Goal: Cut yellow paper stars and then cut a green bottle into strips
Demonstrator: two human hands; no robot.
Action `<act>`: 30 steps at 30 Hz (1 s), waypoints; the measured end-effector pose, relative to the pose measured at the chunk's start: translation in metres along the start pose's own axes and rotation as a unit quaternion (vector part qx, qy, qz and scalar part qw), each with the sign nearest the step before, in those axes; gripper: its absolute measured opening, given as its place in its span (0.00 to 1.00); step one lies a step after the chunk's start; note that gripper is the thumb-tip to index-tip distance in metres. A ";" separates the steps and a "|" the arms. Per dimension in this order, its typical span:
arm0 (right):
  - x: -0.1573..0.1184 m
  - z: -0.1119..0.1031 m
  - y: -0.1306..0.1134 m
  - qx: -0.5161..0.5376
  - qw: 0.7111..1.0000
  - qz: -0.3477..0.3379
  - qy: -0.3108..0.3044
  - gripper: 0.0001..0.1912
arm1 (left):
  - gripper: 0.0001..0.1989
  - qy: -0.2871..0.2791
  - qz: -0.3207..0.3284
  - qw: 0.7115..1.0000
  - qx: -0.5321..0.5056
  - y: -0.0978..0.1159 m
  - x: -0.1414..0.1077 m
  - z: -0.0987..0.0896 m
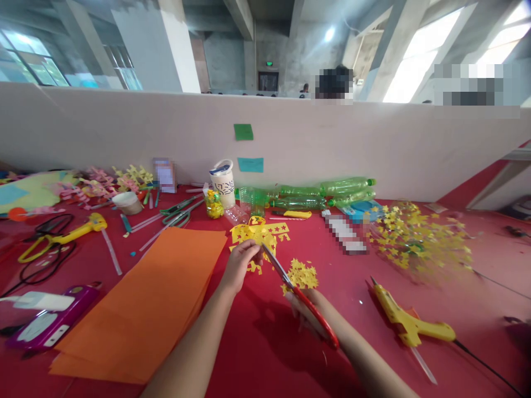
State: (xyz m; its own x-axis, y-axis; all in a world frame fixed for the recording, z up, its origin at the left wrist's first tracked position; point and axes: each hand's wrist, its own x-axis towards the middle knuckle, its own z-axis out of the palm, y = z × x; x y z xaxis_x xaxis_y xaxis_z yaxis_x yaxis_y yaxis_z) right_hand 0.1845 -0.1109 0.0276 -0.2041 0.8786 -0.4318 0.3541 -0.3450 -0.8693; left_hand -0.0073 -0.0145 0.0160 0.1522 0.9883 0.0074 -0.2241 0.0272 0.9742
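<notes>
With the tips of the scissors [298,293] as the dial's centre, orange sheets [153,304] lay nearest on the red counter [265,365], toward eight o'clock, a purple power strip [43,330] off their left edge. Toward four o'clock lay a yellow glue gun [394,309]. The right hand [319,301], near five, had its grip closed around the red handles, the blades slanting toward eleven. Just beyond it, at four, was a heap of loose yellow stars [302,273]. The left hand [240,265], at eight, had its grip pinched together right by the blade tips; what lay between the fingers was too small to tell. Star-patterned yellow paper [243,235] lay just behind, around twelve. A bunch of starry stems [415,237] spread at three. Farther off, a white cup [223,188] stood at eleven and green plastic bottles [298,203] lay toward one. Beyond, a blue note [250,165] and a green note [243,132] hung on the pale partition [352,138] near twelve.
</notes>
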 end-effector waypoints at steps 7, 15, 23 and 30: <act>-0.001 -0.001 -0.001 0.001 1.000 -0.013 -0.019 0.28 | 0.09 0.030 0.005 1.000 0.000 -0.005 0.002 -0.004; -0.002 -0.003 -0.001 0.001 0.999 -0.020 -0.038 0.27 | 0.10 0.004 0.012 1.000 0.014 -0.003 0.001 -0.005; 0.000 -0.003 0.000 -0.015 1.000 -0.007 -0.016 0.28 | 0.10 -0.008 0.002 1.000 0.027 0.001 0.002 -0.007; -0.001 -0.003 -0.002 -0.015 1.000 -0.004 -0.021 0.26 | 0.09 -0.026 0.002 1.000 0.016 0.000 0.004 -0.012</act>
State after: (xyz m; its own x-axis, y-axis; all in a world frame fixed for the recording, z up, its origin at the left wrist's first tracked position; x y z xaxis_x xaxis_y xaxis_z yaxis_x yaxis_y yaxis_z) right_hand 0.1867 -0.1105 0.0306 -0.2444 0.8664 -0.4355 0.3801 -0.3275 -0.8650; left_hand -0.0178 -0.0090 0.0134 0.2004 0.9795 0.0228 -0.1936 0.0167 0.9809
